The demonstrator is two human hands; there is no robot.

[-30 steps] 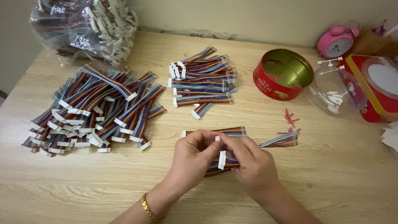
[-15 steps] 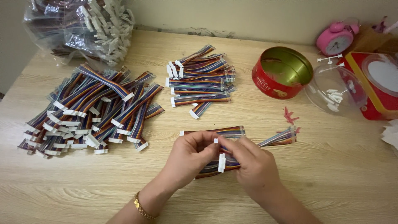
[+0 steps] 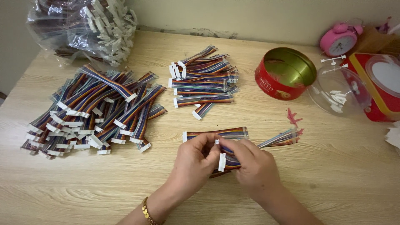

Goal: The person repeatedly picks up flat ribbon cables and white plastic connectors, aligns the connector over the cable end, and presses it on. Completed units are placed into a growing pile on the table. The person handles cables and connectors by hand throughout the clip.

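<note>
My left hand and my right hand meet near the front middle of the wooden table. Both pinch a short rainbow ribbon cable with a white connector at its end. Just beyond my fingers lies another ribbon cable. A cable with loose bare wire ends sticks out to the right of my right hand. The part of the held cable under my palms is hidden.
A large heap of ribbon cables lies at left, a neater stack at centre back. A clear bag of cables sits far left. A red round tin, clear plastic lid, pink alarm clock and red box stand at right.
My hands have stayed in the same spot, with only small finger movements on the cable and connector. The camera view has shifted slightly.
</note>
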